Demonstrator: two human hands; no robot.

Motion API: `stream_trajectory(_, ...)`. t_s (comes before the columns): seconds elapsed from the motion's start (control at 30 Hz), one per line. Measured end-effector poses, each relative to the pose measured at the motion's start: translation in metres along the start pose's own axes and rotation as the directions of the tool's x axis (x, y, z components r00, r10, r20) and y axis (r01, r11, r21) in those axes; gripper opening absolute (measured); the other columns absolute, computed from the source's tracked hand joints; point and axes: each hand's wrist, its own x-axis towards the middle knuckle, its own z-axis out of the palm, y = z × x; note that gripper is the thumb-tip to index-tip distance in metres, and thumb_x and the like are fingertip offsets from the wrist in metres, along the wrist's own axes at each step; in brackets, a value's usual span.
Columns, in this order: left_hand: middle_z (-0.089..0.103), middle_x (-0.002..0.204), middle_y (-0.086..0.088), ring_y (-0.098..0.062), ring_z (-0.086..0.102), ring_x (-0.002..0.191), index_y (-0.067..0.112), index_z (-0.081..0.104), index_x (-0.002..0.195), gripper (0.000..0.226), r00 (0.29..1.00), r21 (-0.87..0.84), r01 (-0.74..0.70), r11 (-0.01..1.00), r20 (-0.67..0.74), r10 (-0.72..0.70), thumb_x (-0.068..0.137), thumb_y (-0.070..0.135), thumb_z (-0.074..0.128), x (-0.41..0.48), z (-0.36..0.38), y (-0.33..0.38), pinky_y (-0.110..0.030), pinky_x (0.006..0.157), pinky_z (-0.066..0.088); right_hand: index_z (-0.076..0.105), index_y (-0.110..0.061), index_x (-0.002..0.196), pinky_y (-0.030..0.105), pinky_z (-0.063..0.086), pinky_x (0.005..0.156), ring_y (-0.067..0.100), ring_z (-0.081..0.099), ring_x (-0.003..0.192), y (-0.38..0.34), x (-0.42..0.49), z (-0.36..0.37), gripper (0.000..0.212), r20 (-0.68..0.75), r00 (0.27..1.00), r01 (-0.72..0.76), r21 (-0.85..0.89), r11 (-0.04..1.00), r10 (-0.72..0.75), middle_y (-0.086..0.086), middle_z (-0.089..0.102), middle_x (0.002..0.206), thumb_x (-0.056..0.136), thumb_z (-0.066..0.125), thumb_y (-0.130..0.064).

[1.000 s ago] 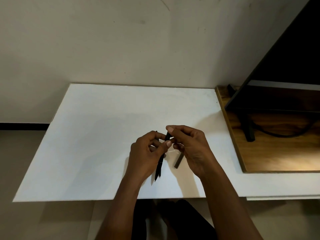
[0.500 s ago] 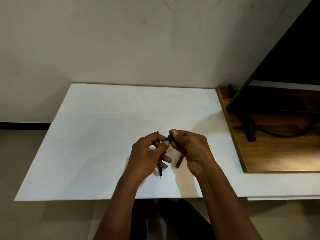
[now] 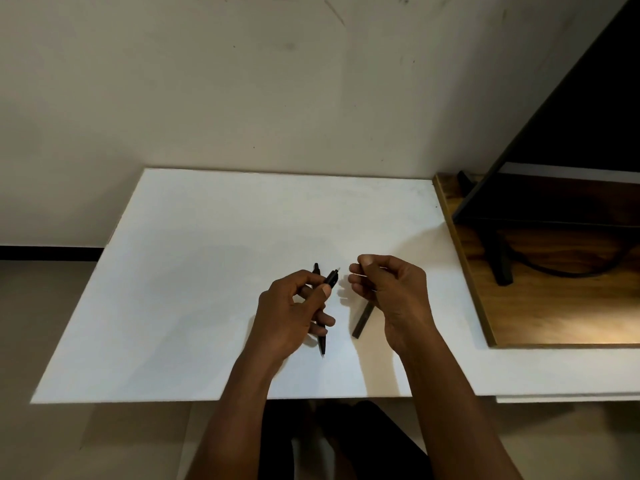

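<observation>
Left hand: the left hand point(image 3: 291, 317) gripped the pen parts point(image 3: 331, 278) in curled fingers, its thumb pressed on one.
Pen parts: two slim black sticks, crossed, held just above the table point(image 3: 194, 271) near its front middle; one had a pale tip, the other a clip end.
Right hand: the right hand point(image 3: 391, 292) was just beside them, with its fingers curled and its thumb tip at the forefinger; whether it pinched anything was too fine to tell.
Tube: one dark, straight tube point(image 3: 362, 322) lay on the table, its far end hidden under the right hand.
Table: flat, matt white, rectangular.
Board: one glossy brown wood-grain board point(image 3: 554, 323), cut off at the right.
Monitor: one dark monitor point(image 3: 571, 133), cut off, with a black cable point(image 3: 561, 270) beneath it.
</observation>
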Motion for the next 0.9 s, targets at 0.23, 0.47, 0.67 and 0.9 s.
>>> stream_trajectory(0.23, 0.069, 0.079, -0.008, -0.024, 0.076, 0.070, 0.019, 0.070, 0.102, 0.011, 0.999, 0.028, -0.006, 1.000, -0.044, 0.007, 0.095, 0.023, 0.064, 0.001, -0.003, -0.004, -0.046, 0.069, 0.063, 0.075, -0.017, 0.090, 0.031, 0.058, 0.075, 0.018, 0.073, 0.070, 0.010, 0.005, -0.005, 0.006, -0.008, 0.981, 0.172, -0.419, 0.891, -0.193, 0.001, 0.076, 0.072, 0.085, 0.076, -0.014)
stream_trajectory(0.47, 0.070, 0.079, -0.009, -0.026, 0.075, 0.067, 0.019, 0.072, 0.102, 0.011, 0.994, 0.063, -0.006, 0.998, -0.104, 0.012, 0.093, 0.023, 0.066, 0.003, -0.004, -0.006, -0.045, 0.065, 0.063, 0.077, -0.019, 0.085, 0.029, 0.045, 0.070, 0.016, 0.059, 0.090, 0.027, 0.004, 0.006, 0.005, 0.216, 0.891, 0.380, -0.836, 0.397, -0.399, -0.005, 0.073, 0.083, 0.086, 0.072, -0.018)
stream_trajectory(0.67, 0.071, 0.078, -0.010, -0.027, 0.074, 0.067, 0.019, 0.072, 0.101, 0.010, 0.994, 0.068, 0.000, 0.998, -0.109, 0.007, 0.093, 0.023, 0.066, 0.004, -0.002, -0.006, -0.043, 0.064, 0.063, 0.078, -0.021, 0.088, 0.038, 0.047, 0.082, 0.020, 0.056, 0.096, 0.030, 0.010, 0.003, 0.006, 0.196, 0.893, 0.369, -0.835, 0.408, -0.405, -0.007, 0.075, 0.088, 0.082, 0.076, -0.022)
stream_trajectory(0.9, 0.069, 0.074, -0.006, -0.022, 0.073, 0.062, 0.017, 0.072, 0.101, 0.012, 0.995, 0.092, 0.007, 0.996, -0.103, 0.003, 0.091, 0.023, 0.069, 0.004, -0.001, -0.006, -0.037, 0.061, 0.063, 0.078, -0.021, 0.090, 0.014, 0.050, 0.065, 0.004, 0.067, 0.068, -0.004, 0.007, -0.011, 0.007, -0.006, 0.948, 0.283, -0.444, 0.851, -0.318, -0.010, 0.074, 0.080, 0.088, 0.073, -0.025)
